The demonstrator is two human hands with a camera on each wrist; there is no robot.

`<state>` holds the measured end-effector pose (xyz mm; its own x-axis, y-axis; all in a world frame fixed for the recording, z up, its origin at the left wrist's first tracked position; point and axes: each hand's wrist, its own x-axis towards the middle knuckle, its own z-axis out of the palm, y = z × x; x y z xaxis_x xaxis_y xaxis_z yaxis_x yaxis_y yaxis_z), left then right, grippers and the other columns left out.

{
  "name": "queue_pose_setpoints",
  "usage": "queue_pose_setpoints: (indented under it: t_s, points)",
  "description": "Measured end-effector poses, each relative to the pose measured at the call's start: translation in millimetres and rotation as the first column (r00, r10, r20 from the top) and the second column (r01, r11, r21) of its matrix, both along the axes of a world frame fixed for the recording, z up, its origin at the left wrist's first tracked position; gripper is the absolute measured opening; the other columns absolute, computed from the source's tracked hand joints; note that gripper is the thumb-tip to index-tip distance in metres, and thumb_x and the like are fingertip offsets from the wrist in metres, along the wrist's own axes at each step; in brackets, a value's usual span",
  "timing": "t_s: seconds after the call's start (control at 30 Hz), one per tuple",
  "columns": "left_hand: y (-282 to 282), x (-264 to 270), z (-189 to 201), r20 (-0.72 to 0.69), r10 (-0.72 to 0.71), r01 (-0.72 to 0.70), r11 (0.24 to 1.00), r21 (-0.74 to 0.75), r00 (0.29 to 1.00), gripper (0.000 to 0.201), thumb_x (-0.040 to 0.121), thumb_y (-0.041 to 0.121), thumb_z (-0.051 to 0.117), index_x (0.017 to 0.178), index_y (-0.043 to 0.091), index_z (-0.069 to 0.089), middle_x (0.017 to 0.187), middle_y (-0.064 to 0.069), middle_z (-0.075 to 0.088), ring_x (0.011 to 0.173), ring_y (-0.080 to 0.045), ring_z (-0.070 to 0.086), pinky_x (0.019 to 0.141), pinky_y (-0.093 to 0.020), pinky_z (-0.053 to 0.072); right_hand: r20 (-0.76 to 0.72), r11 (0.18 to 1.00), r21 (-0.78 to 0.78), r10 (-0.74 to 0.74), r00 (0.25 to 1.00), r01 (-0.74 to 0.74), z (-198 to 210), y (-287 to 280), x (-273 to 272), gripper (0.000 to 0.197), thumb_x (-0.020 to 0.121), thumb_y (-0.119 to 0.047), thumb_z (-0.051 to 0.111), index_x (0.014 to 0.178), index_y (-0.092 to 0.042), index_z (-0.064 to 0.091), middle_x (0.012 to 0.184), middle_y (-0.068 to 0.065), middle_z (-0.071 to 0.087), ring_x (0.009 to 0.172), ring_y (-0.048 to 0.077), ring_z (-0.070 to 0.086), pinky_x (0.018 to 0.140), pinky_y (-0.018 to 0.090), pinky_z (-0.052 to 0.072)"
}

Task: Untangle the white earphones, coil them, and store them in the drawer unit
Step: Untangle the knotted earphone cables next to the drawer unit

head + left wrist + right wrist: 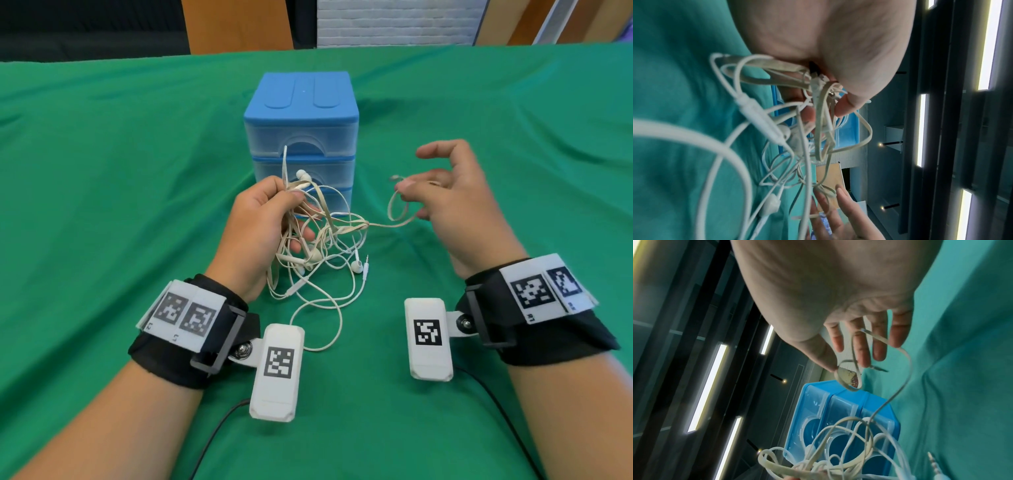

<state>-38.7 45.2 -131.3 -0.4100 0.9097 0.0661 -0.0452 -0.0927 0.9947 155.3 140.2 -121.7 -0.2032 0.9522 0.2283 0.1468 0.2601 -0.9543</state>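
A tangle of white earphones [325, 240] hangs in front of the blue drawer unit [301, 102], whose three clear drawers are all closed. It mixes flat cream cable with thin round cable. My left hand [270, 212] grips the top of the bundle; earbuds, an inline remote [760, 116] and a jack plug [934, 465] dangle towards the cloth. One flat strand runs right to my right hand [414, 192], where a loop of cable [906, 366] is pinched between the thumb and a finger, with the index finger raised. Both hands are held above the table.
A green cloth [102, 205] covers the whole table, with folds around the drawer unit. Black leads [212, 438] trail from the wrist cameras towards the near edge. Wooden panels and a white brick wall stand behind the far edge.
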Motion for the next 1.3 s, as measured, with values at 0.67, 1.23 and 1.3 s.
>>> queue_pose_setpoints:
  t_s: [0.67, 1.23, 1.3]
  points:
    - [0.4, -1.3, -4.5, -0.145, -0.055, 0.053, 0.998, -0.021, 0.988, 0.016, 0.096, 0.011, 0.062, 0.081, 0.014, 0.058, 0.08, -0.007, 0.072, 0.051, -0.019, 0.059, 0.043, -0.023, 0.041, 0.162, 0.801, 0.126, 0.566, 0.808, -0.586, -0.1, -21.0, -11.5, 0.01, 0.082, -0.022, 0.076, 0.083, -0.014, 0.071, 0.086, 0.0, 0.055, 0.079, 0.025, 0.044, 0.08, 0.03, 0.038]
    - [4.1, -16.2, -7.7, -0.121, 0.116, -0.123, 0.991, -0.053, 0.986, 0.019, 0.099, 0.011, 0.058, 0.08, 0.017, 0.057, 0.072, 0.003, 0.072, 0.048, -0.015, 0.046, 0.049, -0.024, 0.038, -0.695, 0.91, 0.031, 0.316, 0.645, -0.413, 23.7, -3.2, 26.1, 0.019, 0.094, -0.021, 0.036, 0.081, -0.021, 0.051, 0.093, -0.006, 0.058, 0.087, 0.013, 0.049, 0.07, 0.033, 0.033]
    - [4.3, -17.1, -7.7, -0.112, 0.129, -0.137, 0.989, -0.059, 0.985, 0.02, 0.098, 0.012, 0.059, 0.08, 0.018, 0.057, 0.072, 0.003, 0.072, 0.047, -0.015, 0.046, 0.046, -0.021, 0.037, -0.691, 0.924, 0.026, 0.292, 0.662, -0.381, 25.0, -1.8, 28.2, 0.017, 0.095, -0.022, 0.039, 0.083, -0.023, 0.051, 0.094, -0.008, 0.058, 0.087, 0.012, 0.049, 0.07, 0.032, 0.033]
